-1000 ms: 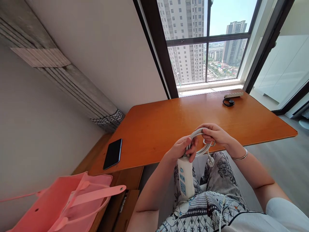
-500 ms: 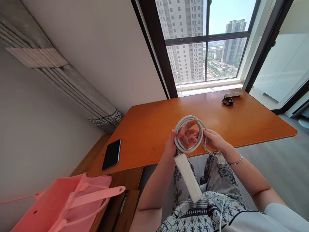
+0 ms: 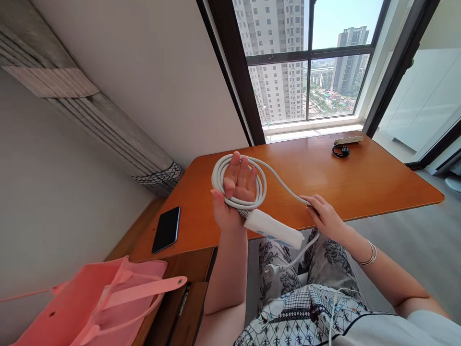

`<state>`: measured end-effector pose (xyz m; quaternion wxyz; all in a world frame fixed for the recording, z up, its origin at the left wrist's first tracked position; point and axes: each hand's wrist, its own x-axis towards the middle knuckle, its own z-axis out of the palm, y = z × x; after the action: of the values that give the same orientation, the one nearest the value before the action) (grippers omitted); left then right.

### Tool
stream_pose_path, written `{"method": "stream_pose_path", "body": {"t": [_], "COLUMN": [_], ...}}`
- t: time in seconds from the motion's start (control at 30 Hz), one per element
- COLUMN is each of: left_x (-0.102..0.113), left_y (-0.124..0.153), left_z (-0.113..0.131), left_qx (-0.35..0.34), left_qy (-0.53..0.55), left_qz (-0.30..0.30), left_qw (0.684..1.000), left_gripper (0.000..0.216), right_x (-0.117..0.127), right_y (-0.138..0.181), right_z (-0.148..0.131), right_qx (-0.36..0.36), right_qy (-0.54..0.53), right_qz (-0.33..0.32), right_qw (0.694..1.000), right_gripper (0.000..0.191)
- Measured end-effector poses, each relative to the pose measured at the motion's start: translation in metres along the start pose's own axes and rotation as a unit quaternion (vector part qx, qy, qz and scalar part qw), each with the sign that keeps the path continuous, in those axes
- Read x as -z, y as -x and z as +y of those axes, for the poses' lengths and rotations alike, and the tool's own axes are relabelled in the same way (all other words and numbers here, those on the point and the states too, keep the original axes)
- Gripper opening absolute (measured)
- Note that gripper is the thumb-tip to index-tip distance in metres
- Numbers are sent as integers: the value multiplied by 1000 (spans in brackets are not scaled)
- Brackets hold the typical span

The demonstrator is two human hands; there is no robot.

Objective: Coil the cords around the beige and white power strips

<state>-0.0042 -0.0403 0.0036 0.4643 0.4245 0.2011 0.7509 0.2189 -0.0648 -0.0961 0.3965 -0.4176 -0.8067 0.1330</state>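
Observation:
A coiled white cable [image 3: 218,177] loops around my left hand [image 3: 236,187], whose palm faces up with the fingers through the coil and the thumb outside it. From the coil's lower side a white power strip [image 3: 274,228] hangs to the right, tilted over the table's front edge. My right hand [image 3: 324,214] pinches the cable's free length to the right of the coil. Below that hand the cable curves down to a white plug [image 3: 272,271] dangling over my lap.
On the wooden table [image 3: 288,168] a black phone [image 3: 166,229] lies at left. A second power strip [image 3: 348,140] with a coiled black cord [image 3: 340,152] sits at the far right. A pink bag [image 3: 90,307] stands at lower left, and a window [image 3: 306,86] is behind the table.
My left hand has moved left and up with the coil, turning its palm up. The power strip has swung more level. A stretch of cable now spans between my hands, and the plug hangs lower left.

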Motion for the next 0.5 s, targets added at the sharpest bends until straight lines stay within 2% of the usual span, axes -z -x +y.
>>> {"method": "stream_pose_path", "body": {"t": [0.1,0.17,0.23,0.33,0.5], "left_x": [0,3,6,12,17], "left_y": [3,8,13,20,25], "left_z": [-2,-6,-11,-19,-31], "left_qx": [19,45,66,89,147], "left_qy": [-12,-21,-35,-75,-106], "left_qz": [-33,-80,-137,-218,-328], "left_qw": [999,996,988,969,927], "left_gripper": [64,62,57,44,29], "right_x": [-1,1,9,28,53], "right_y": [0,-2,-6,-11,-22], "right_z": [-5,-10,-17,-28,-47], "right_qx": [42,56,80,159,258], "right_qy": [107,184,241,267,197], "right_qz": [-84,-156,-196,-184,-125], "right_qw": [990,969,947,933,937], "right_gripper": [46,49,48,41,34]}}
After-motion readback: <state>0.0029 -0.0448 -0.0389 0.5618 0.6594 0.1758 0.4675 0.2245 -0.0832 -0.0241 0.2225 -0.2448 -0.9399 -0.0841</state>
